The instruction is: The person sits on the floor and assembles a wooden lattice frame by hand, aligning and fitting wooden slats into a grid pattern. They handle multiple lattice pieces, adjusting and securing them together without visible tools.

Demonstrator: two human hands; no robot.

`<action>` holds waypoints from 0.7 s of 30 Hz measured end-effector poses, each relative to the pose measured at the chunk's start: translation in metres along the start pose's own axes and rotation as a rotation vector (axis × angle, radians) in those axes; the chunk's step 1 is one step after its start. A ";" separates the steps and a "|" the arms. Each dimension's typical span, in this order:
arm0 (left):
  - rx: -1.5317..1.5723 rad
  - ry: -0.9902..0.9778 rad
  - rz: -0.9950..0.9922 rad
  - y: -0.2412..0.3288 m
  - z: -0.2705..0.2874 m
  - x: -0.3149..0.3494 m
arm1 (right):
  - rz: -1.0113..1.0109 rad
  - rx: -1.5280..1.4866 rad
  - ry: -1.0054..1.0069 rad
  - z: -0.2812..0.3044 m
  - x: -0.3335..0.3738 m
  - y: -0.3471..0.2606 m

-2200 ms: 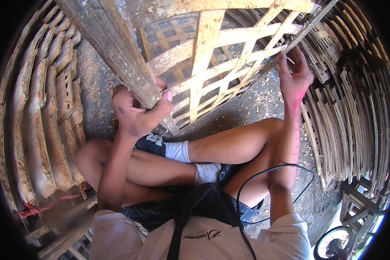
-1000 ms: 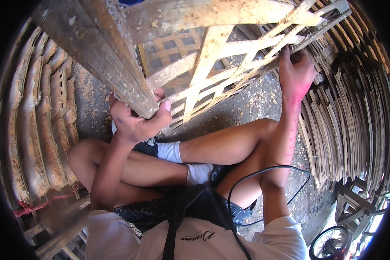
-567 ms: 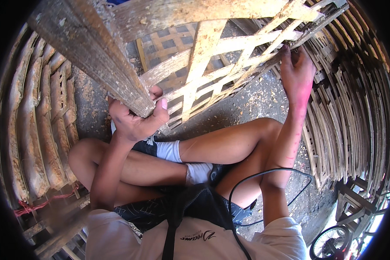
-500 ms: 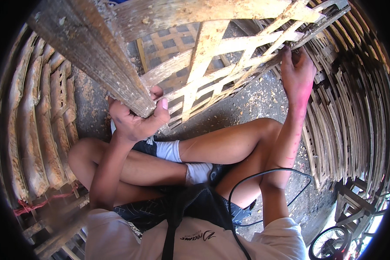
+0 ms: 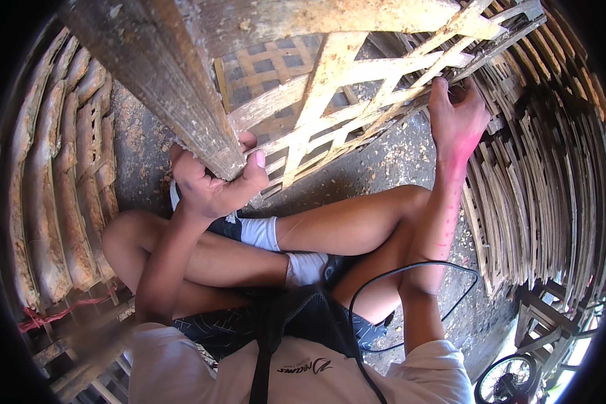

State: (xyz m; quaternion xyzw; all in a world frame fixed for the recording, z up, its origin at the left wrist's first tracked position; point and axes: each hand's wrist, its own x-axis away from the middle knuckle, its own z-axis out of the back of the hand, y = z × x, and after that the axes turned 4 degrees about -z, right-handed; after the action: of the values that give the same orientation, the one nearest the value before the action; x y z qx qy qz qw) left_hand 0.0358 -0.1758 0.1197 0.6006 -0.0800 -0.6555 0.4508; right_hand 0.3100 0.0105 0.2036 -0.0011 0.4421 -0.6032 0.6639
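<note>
A worn wooden lattice panel of crossed slats stands tilted up in front of my crossed legs. Its thick edge board slopes from the upper left down to my left hand. That hand is closed around the board's lower end, thumb on the right side and fingers curled behind. At the panel's far right, my right hand grips the darker edge rail with thumb and fingers; part of that grip is hidden. Light flaky residue clings to the slats.
Curved stacks of slatted panels rise at the left and right. Another lattice panel lies beyond the raised one. Chips litter the concrete floor. A black cable loops by my right elbow; a wheel shows lower right.
The edge board's lower end and my left hand have shifted slightly right. My right hand sits a little further left in the picture, still on the rail.
</note>
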 end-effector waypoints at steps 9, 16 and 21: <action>-0.015 0.162 0.105 0.010 -0.009 0.001 | 0.136 -0.167 0.162 -0.013 -0.006 0.021; -0.066 0.150 0.053 0.012 -0.010 0.003 | 0.076 -0.143 0.187 -0.013 -0.006 0.014; -0.016 0.159 0.071 0.010 -0.012 0.004 | 0.067 -0.160 0.203 -0.018 -0.009 0.021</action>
State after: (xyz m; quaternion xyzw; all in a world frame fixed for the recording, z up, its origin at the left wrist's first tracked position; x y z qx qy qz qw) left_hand 0.0513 -0.1791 0.1197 0.6437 -0.0599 -0.5901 0.4836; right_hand 0.3179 0.0330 0.1868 0.0216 0.5533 -0.5407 0.6333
